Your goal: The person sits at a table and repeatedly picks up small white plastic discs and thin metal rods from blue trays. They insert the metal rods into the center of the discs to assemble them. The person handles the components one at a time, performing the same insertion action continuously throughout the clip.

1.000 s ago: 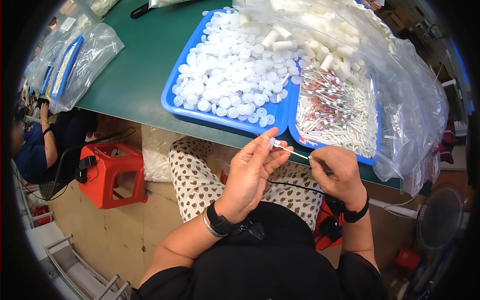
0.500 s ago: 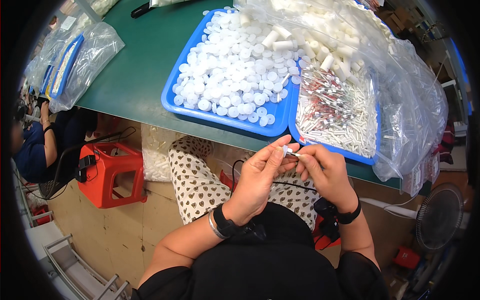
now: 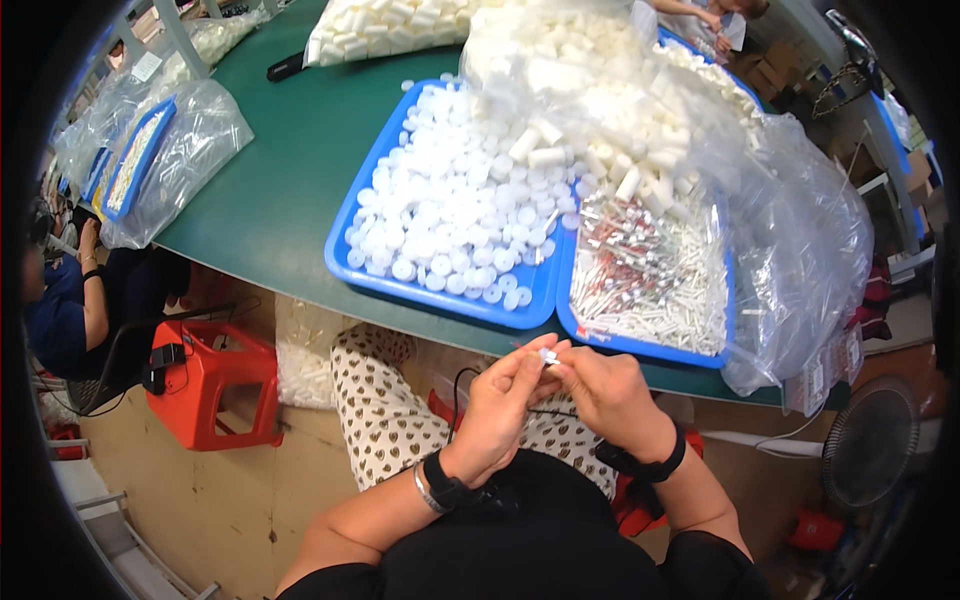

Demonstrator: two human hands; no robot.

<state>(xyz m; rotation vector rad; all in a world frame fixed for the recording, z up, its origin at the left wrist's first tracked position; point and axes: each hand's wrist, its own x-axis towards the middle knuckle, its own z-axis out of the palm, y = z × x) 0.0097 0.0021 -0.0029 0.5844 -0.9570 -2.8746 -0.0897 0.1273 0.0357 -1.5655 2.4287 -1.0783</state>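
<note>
My left hand [image 3: 500,402] is closed in a pinch on a small white plastic piece [image 3: 549,356], just off the table's front edge. Against it my right hand [image 3: 612,392] is closed too, thumb and fingertips meeting at the same piece. Motion blur and the fingers hide its exact shape. Beyond the left hand lies a blue tray [image 3: 440,306] heaped with white round plastic discs [image 3: 445,215]. Nearest the right hand is a second blue tray [image 3: 650,350] holding thin white tubes [image 3: 665,310] and a pile of red and silver leaded parts [image 3: 635,240].
Clear bags with cream foam-like cylinders [image 3: 385,30] lie on the green table [image 3: 290,150]. Clear plastic sheeting [image 3: 800,260] drapes at right. A red stool [image 3: 205,400] and a seated person [image 3: 75,300] are at left, a fan [image 3: 875,440] at right.
My two hands have come closer together, and the thin dark pin seen between them before is now covered. The view has shifted, so the trays appear lower.
</note>
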